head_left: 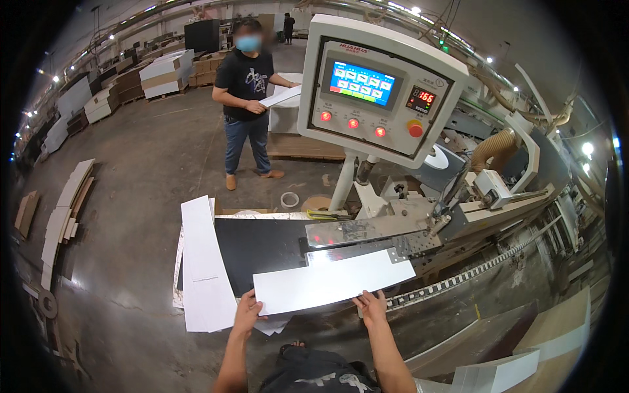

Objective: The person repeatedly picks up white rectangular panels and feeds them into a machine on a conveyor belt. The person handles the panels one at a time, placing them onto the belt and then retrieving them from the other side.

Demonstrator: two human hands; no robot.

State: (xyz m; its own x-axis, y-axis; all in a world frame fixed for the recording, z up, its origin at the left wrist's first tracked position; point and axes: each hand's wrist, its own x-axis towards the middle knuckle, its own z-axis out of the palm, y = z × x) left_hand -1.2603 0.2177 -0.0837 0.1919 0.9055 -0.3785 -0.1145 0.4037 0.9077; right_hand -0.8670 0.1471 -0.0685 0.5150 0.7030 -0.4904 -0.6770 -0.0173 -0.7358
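Note:
A long white panel (pixel 327 283) lies across the front of the machine, its right end over the perforated metal plate (pixel 419 245) of the infeed. My left hand (pixel 248 310) grips its near left corner, thumb on top and fingers beneath. Near its right end, my right hand (pixel 372 306) holds the front edge, with the fingers partly hidden under the panel. Behind the panel are the dark machine table (pixel 259 239) and a shiny metal guide (pixel 360 230). Left of it, a stack of white panels (pixel 204 268) rests at an angle on the table's left end.
A control box (pixel 383 92) with a lit screen, red-lit knobs and a red emergency button stands over the table. A toothed conveyor track (pixel 465 276) runs off to the right. Beyond, a masked person (pixel 246 98) holds a white strip. Boards (pixel 498 340) lie at lower right.

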